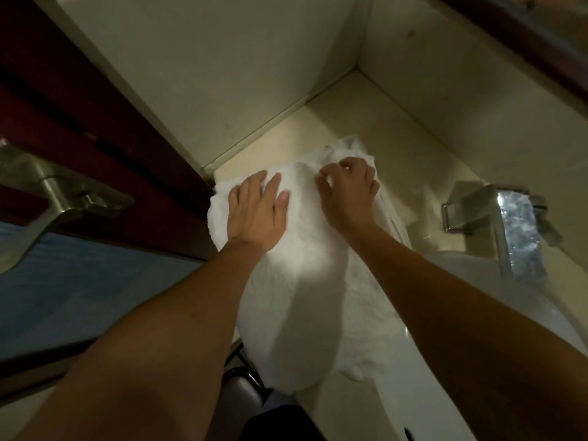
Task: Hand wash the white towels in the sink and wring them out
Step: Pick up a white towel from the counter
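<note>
Observed: a heap of white towels (pixel 302 281) lies on the beige countertop (pixel 286 128), left of the sink (pixel 534 300) and the faucet (pixel 496 218). The heap runs from the far corner of the counter to its near edge, where it overhangs. Its right side lies against the sink rim; whether any cloth reaches into the basin cannot be told. How many towels make up the heap cannot be told.

Left hand (pixel 257 214): laid flat on the far left part of the heap, palm down, fingers straight and slightly spread, pressing on the cloth.

Right hand (pixel 348 192): on the far end of the heap, just beside the left hand but apart from it. Its fingers are curled, with the tips dug into a bunched fold of cloth, which it grips.

Both forearms are bare and reach in from the near edge.

Surroundings: the faucet is square, of bright metal, and stands at the right. A dark red door frame (pixel 95 106) stands at the left, carrying a metal fitting (pixel 54 186). Pale walls meet in the far corner.
</note>
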The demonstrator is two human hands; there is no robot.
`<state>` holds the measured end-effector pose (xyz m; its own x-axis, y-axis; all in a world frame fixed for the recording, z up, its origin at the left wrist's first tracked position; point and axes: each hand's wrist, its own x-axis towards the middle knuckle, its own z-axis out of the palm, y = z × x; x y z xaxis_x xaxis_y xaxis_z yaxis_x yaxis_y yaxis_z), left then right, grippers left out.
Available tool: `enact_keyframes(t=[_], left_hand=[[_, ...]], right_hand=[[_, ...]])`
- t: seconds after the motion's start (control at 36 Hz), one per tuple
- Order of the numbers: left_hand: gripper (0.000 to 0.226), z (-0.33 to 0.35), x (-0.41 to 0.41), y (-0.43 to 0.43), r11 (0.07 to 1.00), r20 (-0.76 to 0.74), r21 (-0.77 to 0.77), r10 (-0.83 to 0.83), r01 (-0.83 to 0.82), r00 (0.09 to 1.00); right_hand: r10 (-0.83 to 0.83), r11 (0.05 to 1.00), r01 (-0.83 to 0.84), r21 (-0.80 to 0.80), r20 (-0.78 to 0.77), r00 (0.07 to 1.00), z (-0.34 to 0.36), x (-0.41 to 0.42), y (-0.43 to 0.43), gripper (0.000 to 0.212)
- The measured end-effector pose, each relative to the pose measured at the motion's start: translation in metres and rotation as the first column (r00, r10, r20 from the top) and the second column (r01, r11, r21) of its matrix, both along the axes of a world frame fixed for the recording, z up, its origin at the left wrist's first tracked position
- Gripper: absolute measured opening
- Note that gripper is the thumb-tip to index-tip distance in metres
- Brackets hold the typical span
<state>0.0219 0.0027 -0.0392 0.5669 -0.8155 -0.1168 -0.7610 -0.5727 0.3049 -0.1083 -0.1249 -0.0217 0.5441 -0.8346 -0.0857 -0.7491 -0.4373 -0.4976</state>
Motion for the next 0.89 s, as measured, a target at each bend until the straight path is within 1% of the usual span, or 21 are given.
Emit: enact_keyframes(t=[0.11, 0.19, 0.25, 0.39, 0.44, 0.5, 0.56, 0.61, 0.67, 0.75, 0.83, 0.89], left_hand=[[0.075, 0.001, -0.002, 0.001, 0.998, -0.039, -0.046, 0.029, -0.031, 0.999], [0.074, 0.002, -0.007, 0.002, 0.995, -0.052, -0.078, 0.051, -0.055, 0.997], [0.073, 0.002, -0.008, 0.004, 0.994, -0.041, -0.084, 0.069, -0.073, 0.997], [0.07, 0.002, -0.005, 0.016, 0.984, 0.01, -0.066, 0.168, -0.167, 0.986], [0.071, 0.001, -0.001, 0.022, 0.974, -0.007, -0.052, 0.222, -0.222, 0.975], [0.068, -0.003, 0.003, 0.028, 0.952, -0.068, -0.037, 0.301, -0.304, 0.951], [0.064, -0.005, 0.005, 0.033, 0.925, -0.155, -0.039, 0.369, -0.379, 0.916], [0.063, -0.007, 0.006, 0.038, 0.903, -0.222, -0.041, 0.41, -0.428, 0.885], [0.062, -0.008, 0.008, 0.041, 0.887, -0.285, -0.043, 0.43, -0.46, 0.857], [0.059, -0.009, 0.013, 0.041, 0.858, -0.362, -0.089, 0.446, -0.506, 0.819], [0.057, -0.009, 0.014, 0.041, 0.853, -0.327, -0.119, 0.45, -0.509, 0.831], [0.059, -0.009, 0.014, 0.042, 0.857, -0.264, -0.119, 0.459, -0.501, 0.848]], right_hand=[[-0.054, 0.994, 0.039, 0.104, 0.144, 0.988, 0.005, -0.007, -0.001, 0.028], [-0.136, 0.982, 0.092, 0.165, 0.28, 0.95, 0.007, -0.014, -0.005, 0.027], [-0.175, 0.973, 0.12, 0.195, 0.297, 0.939, 0.011, -0.02, -0.009, 0.026], [-0.187, 0.975, 0.142, 0.173, 0.278, 0.942, 0.012, -0.029, -0.018, 0.024], [-0.187, 0.976, 0.146, 0.161, 0.277, 0.943, 0.012, -0.03, -0.019, 0.023], [-0.177, 0.979, 0.143, 0.145, 0.255, 0.951, 0.012, -0.027, -0.017, 0.024], [-0.15, 0.988, 0.137, 0.076, 0.198, 0.969, 0.011, -0.022, -0.013, 0.026], [-0.115, 0.993, 0.116, -0.007, 0.131, 0.985, 0.01, -0.016, -0.004, 0.033], [-0.048, 0.997, 0.054, -0.055, 0.101, 0.994, 0.011, -0.009, 0.004, 0.039], [0.072, 0.995, -0.067, -0.08, 0.067, 0.995, 0.011, 0.003, 0.015, 0.041], [0.144, 0.985, -0.14, -0.099, 0.039, 0.989, 0.008, 0.013, 0.024, 0.043], [0.154, 0.984, -0.15, -0.097, 0.027, 0.988, 0.007, 0.017, 0.03, 0.044]])
